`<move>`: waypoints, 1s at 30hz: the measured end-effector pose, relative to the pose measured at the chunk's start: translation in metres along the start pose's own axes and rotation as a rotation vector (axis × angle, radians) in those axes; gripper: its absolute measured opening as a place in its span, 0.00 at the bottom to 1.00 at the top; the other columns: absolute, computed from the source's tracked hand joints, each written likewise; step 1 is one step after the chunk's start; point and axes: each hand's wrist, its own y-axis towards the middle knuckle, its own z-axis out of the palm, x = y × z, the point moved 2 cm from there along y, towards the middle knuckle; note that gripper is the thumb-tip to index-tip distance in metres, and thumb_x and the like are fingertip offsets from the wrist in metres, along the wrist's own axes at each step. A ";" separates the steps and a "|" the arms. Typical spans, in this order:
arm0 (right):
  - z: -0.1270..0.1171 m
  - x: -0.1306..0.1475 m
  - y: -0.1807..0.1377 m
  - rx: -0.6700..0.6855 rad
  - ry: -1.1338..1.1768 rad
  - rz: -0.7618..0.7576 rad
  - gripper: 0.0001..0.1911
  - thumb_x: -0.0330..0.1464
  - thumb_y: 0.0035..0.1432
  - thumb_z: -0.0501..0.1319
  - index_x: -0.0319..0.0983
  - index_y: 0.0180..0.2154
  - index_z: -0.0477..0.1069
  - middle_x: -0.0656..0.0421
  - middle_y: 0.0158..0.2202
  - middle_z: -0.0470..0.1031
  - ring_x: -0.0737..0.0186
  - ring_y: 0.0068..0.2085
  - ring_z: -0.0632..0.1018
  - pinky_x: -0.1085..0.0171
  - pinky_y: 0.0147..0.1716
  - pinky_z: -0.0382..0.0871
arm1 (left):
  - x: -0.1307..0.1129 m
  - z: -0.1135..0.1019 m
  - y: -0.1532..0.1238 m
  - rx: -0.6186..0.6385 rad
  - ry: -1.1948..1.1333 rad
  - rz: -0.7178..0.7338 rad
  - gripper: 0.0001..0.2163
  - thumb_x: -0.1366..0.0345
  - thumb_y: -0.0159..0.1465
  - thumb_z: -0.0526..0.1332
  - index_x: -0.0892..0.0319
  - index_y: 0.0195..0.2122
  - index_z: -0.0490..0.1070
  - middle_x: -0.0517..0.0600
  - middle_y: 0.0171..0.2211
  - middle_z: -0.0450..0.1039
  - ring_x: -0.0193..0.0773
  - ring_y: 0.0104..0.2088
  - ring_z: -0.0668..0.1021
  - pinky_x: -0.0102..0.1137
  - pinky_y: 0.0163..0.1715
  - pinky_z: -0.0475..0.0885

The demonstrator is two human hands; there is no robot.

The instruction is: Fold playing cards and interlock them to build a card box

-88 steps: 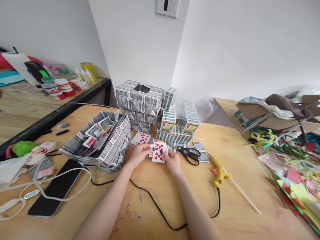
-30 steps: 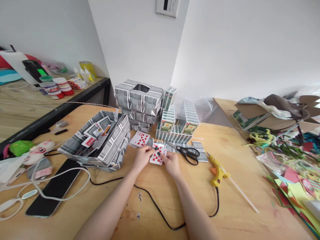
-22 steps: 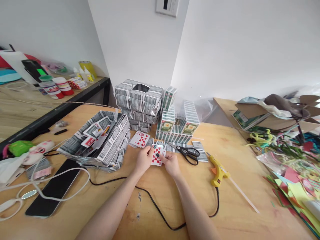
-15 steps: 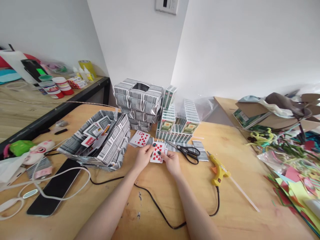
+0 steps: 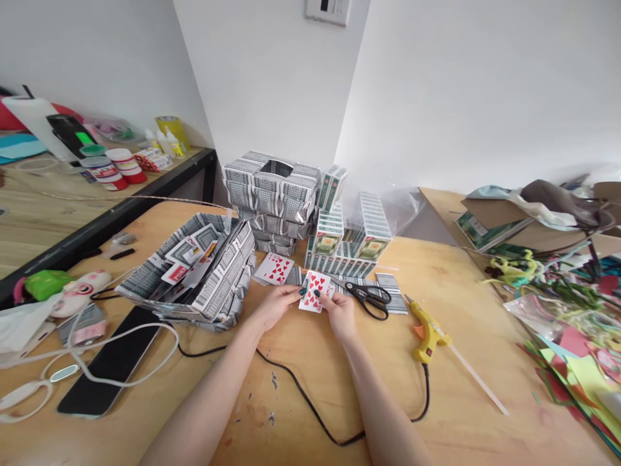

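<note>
Both my hands hold playing cards [image 5: 312, 299] above the table, a ten of hearts facing up on top. My left hand [image 5: 278, 305] pinches the cards at their left edge. On the right side, my right hand [image 5: 340, 314] grips them, thumb on the face. More cards show behind the top one at the right; how many is hidden. Just beyond my left hand, other face-up playing cards [image 5: 274, 268] lie on the table. Black-handled scissors [image 5: 371, 298] rest to the right of my hands, near patterned card backs [image 5: 392, 294].
A card-covered basket [image 5: 223, 272] with loose cards stands left, a woven card box [image 5: 272, 194] behind it. Boxed card decks [image 5: 339, 255] are stacked at the back. A yellow glue gun [image 5: 427, 333] lies right, its black cable [image 5: 305, 391] crossing under my arms. A phone [image 5: 109, 369] lies left.
The top card has tilted in my hands, and my left fingers have slid lower along its left edge. The whole view has shifted slightly.
</note>
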 end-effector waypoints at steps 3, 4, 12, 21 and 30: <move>-0.001 0.000 0.000 -0.006 -0.038 0.001 0.15 0.42 0.41 0.65 0.35 0.24 0.75 0.58 0.22 0.75 0.64 0.23 0.70 0.65 0.27 0.64 | 0.000 -0.002 0.000 -0.029 0.072 -0.004 0.15 0.60 0.50 0.63 0.63 0.37 0.75 0.53 0.32 0.76 0.39 0.37 0.74 0.32 0.40 0.65; -0.002 -0.001 0.000 -0.005 -0.041 0.004 0.16 0.42 0.41 0.65 0.34 0.24 0.75 0.58 0.22 0.75 0.64 0.24 0.71 0.65 0.27 0.64 | 0.000 -0.002 0.000 -0.037 0.098 0.004 0.15 0.59 0.51 0.63 0.63 0.37 0.75 0.53 0.32 0.76 0.40 0.37 0.74 0.32 0.40 0.65; -0.003 -0.003 0.001 0.007 -0.023 0.017 0.16 0.42 0.40 0.66 0.34 0.24 0.75 0.58 0.22 0.75 0.63 0.23 0.71 0.65 0.25 0.64 | -0.003 0.000 -0.002 -0.137 0.225 0.099 0.13 0.59 0.50 0.62 0.62 0.33 0.75 0.51 0.31 0.76 0.41 0.36 0.73 0.32 0.39 0.65; -0.002 -0.003 0.001 -0.006 -0.022 0.023 0.15 0.41 0.41 0.66 0.34 0.23 0.74 0.59 0.19 0.72 0.67 0.21 0.67 0.67 0.23 0.61 | -0.001 0.007 -0.003 -0.285 0.346 0.172 0.13 0.58 0.52 0.58 0.64 0.25 0.71 0.47 0.20 0.68 0.33 0.24 0.68 0.27 0.26 0.62; 0.000 0.000 0.000 0.008 -0.061 0.024 0.17 0.43 0.41 0.64 0.35 0.18 0.70 0.61 0.16 0.67 0.68 0.20 0.64 0.68 0.21 0.58 | 0.001 0.014 -0.003 -0.357 0.551 0.331 0.11 0.61 0.56 0.54 0.60 0.19 0.56 0.41 0.16 0.53 0.28 0.19 0.59 0.24 0.20 0.55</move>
